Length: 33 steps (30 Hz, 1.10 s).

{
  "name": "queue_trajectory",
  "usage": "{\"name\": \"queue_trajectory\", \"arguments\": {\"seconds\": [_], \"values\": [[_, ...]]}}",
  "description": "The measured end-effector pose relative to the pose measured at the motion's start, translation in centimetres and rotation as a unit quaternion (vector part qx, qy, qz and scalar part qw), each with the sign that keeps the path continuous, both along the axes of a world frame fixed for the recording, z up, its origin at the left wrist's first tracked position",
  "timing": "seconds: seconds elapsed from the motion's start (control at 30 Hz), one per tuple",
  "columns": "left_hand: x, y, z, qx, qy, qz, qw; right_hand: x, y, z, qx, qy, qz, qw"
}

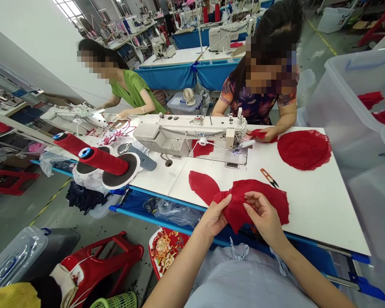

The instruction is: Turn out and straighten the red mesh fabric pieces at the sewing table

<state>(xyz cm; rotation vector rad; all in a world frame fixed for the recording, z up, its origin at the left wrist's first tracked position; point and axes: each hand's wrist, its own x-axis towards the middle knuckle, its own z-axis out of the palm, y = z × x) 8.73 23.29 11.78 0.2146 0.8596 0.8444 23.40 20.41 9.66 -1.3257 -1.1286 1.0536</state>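
Note:
At the near edge of the white sewing table, my left hand [217, 217] grips a red fabric piece [237, 214], thumb on top and fingers underneath. My right hand [265, 219] has its fingers curled, with thumb and fingertips closed on the same cloth a little to the right. Behind it lies more red fabric [274, 201], which looks gathered along one edge. To the left, a flat red cut piece [204, 185] touches the held cloth. Thread snips [269, 177] with orange handles lie just beyond my right hand.
A sewing machine [192, 132] stands across the table, where a co-worker [259, 96] handles red cloth. A round red fabric stack [303, 149] lies at right. Red thread cones [105, 161] and a grey bottle [143, 157] stand left. Clear plastic bins [333, 98] flank the right side.

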Motion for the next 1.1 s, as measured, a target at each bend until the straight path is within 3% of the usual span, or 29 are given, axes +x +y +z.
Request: {"name": "queue_trajectory", "arguments": {"seconds": [0.17,0.33,0.43,0.53,0.6,0.67,0.93,1.1], "values": [[-0.6,0.8,0.3,-0.011,-0.01,0.036,0.999,0.7,0.1,-0.9,-0.039,-0.001,-0.038,0.999],[-1.5,1.4,0.9,-0.023,-0.003,0.057,0.998,1.4,0.2,-1.8,-0.134,0.104,-0.076,0.983],[-2.0,1.5,1.6,-0.051,-0.043,0.041,0.997,1.4,0.1,-2.1,-0.24,0.238,-0.073,0.938],[-2.2,1.4,2.3,-0.079,-0.085,0.026,0.993,1.1,-0.2,-2.1,-0.322,0.397,0.05,0.858],[-2.2,1.3,2.6,-0.083,-0.108,0.02,0.99,0.8,-0.5,-1.7,-0.296,0.458,0.13,0.828],[-2.1,1.2,2.7,-0.076,-0.118,0.018,0.99,0.5,-0.6,-1.1,-0.242,0.482,0.149,0.829],[-1.4,1.1,2.2,-0.126,-0.073,0.083,0.986,-0.5,-0.8,0.3,-0.188,0.499,0.026,0.846],[-1.4,1.9,2.6,-0.116,-0.091,0.104,0.983,-0.7,-1.1,0.6,-0.189,0.345,0.082,0.916]]}}
